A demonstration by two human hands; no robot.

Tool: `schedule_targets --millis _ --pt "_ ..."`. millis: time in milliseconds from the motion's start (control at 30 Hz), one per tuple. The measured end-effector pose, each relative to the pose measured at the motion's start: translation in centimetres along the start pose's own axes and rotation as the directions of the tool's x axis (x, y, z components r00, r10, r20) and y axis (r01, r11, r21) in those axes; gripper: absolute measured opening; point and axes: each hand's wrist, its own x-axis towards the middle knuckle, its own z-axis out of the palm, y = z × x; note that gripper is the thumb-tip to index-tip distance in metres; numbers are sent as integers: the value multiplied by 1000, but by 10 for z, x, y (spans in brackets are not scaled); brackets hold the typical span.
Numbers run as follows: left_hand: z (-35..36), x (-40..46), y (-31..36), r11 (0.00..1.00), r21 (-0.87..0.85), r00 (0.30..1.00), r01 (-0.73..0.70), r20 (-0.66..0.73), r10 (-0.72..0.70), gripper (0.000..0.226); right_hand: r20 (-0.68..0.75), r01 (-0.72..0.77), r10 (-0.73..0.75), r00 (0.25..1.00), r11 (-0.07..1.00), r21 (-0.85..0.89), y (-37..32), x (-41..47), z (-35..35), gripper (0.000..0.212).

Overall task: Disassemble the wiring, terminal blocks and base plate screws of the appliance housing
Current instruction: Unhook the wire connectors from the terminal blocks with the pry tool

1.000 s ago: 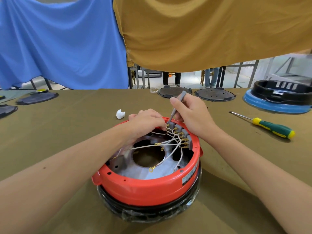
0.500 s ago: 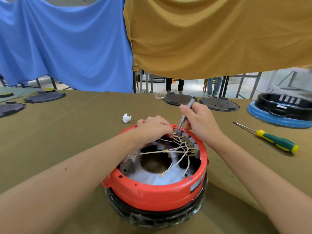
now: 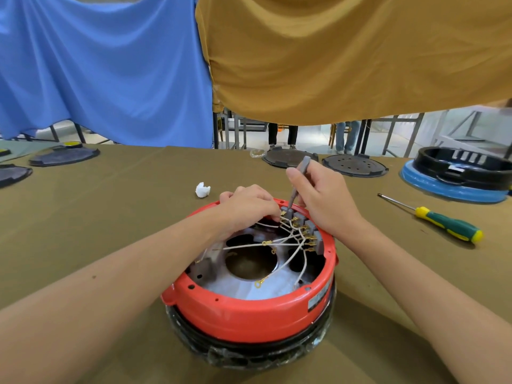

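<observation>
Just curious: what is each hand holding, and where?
Right hand grips a thin grey tool mid-shaft. Left hand pinches something at the terminal blocks; what exactly is hidden.

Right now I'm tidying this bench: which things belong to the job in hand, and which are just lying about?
In use:
- round red plastic housing
- white wires with brass terminals
- slim grey screwdriver, held by right hand
- left hand, at the terminals

Lying about:
- green-and-yellow-handled screwdriver
- crumpled white scrap
- black perforated discs
- black ring on blue base
</observation>
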Motion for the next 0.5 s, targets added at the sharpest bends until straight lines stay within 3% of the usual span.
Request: schedule_targets --millis 100,233,500 --pt "1 0 1 1000 18 1000 -7 -11 7 18 76 50 -43 996 995 -87 -1 0 -1 35" --pt "0 -1 1 1000 -1 1000 -3 -12 3 16 -2 53 -53 999 998 -37 1 -1 -2 33" --pt "0 -1 0 1000 -3 1000 0 -1 0 17 8 55 -54 998 998 -21 0 0 -1 33"
